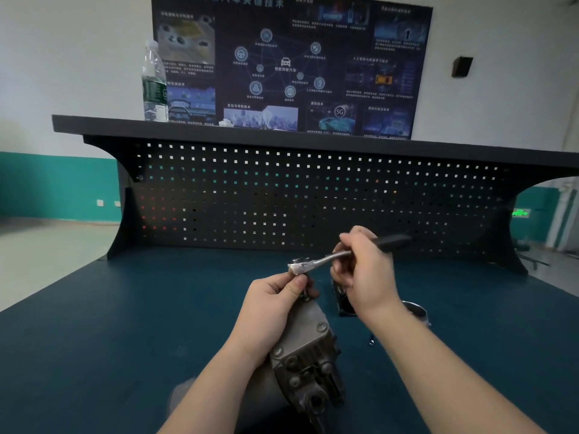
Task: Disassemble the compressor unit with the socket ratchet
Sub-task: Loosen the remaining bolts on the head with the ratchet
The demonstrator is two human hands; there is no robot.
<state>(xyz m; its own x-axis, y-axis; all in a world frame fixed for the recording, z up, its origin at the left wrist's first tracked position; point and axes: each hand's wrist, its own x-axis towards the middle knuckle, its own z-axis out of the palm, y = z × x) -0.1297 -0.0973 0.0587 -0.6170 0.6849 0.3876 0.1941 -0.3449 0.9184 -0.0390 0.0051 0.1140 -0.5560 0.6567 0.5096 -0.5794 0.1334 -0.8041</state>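
Note:
The grey metal compressor unit point(308, 355) lies on the blue bench top point(125, 324), its bolted cover facing up. My left hand point(272, 303) pinches the head of the socket ratchet point(310, 263), right over the unit's far end. My right hand point(365, 270) grips the ratchet's shaft near its black handle, which sticks out to the right. The socket under the ratchet's head is hidden by my left fingers.
A dark part point(343, 300) and a shiny metal ring point(416, 311) lie behind my right wrist. A black pegboard point(313, 195) backs the bench. On its top shelf stands a water bottle point(153, 83). A small object point(371, 341) lies on the bench by my right forearm.

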